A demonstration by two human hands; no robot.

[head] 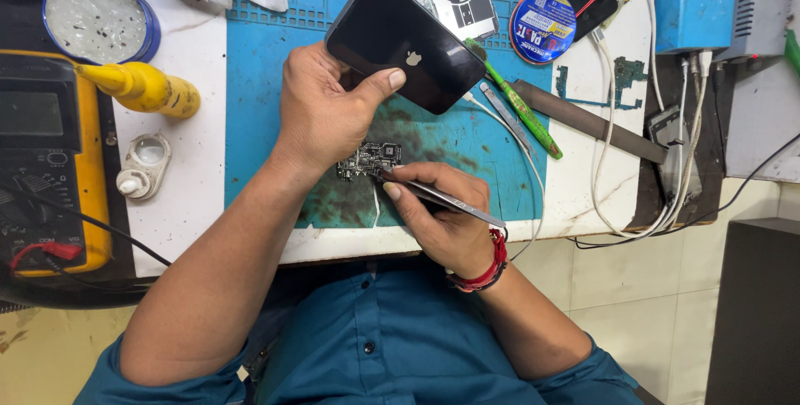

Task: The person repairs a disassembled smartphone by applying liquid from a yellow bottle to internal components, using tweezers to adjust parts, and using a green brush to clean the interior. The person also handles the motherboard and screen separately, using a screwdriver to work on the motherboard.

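My left hand (323,115) grips a black phone (404,42) by its lower edge and holds it tilted, back side up, above a blue work mat (258,113). My right hand (443,215), with a red thread band at the wrist, pinches metal tweezers (454,201). The tweezer tips touch a small dark circuit board (369,160) lying on the mat just below my left hand.
A yellow multimeter (50,163), a blue tin of paste (96,17), a yellow squeeze bottle (146,88) and a small white container (143,163) sit left. Right of the mat lie a green-handled tool (521,113), a metal bar (583,120), a round tin (543,27), white cables (604,147) and a blue box (694,12).
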